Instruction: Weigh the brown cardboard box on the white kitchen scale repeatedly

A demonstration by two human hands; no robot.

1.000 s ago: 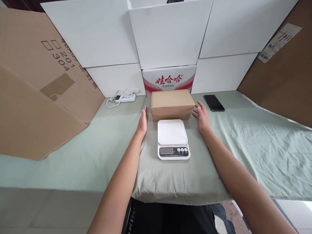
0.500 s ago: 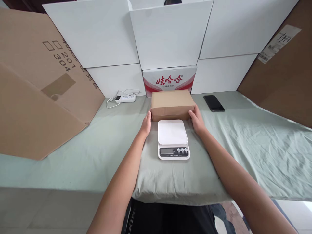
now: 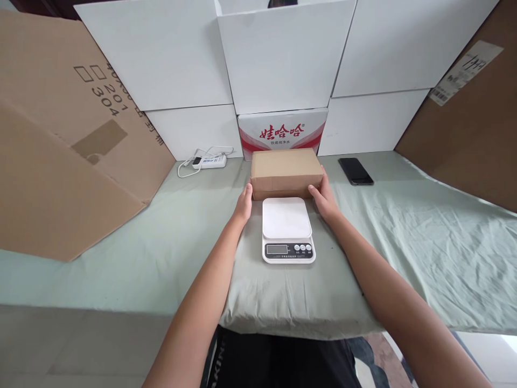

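A closed brown cardboard box [image 3: 286,175] is held between my two hands, just behind the scale. My left hand [image 3: 244,202] presses its left side, thumb near the front corner and the other fingers hidden. On the right side, my right hand [image 3: 323,198] grips the box, its thumb across the front face near the right corner. The white kitchen scale [image 3: 286,218] lies between my forearms with nothing on its platform; its display looks blank. Whether the box rests on the cloth or is slightly raised, I cannot tell.
Behind the box stands a white and red carton [image 3: 283,128] against white panels. A power strip with a white cable [image 3: 210,161] lies at the back left, a black phone [image 3: 355,171] at the back right. Large cardboard sheets [image 3: 60,134] wall the sides. Green cloth [image 3: 194,237] covers the table.
My right thumb has slid slightly leftward on the box's front face, and more of my right fingers shows along its right side. The box and scale stay in place; the view shifts slightly.
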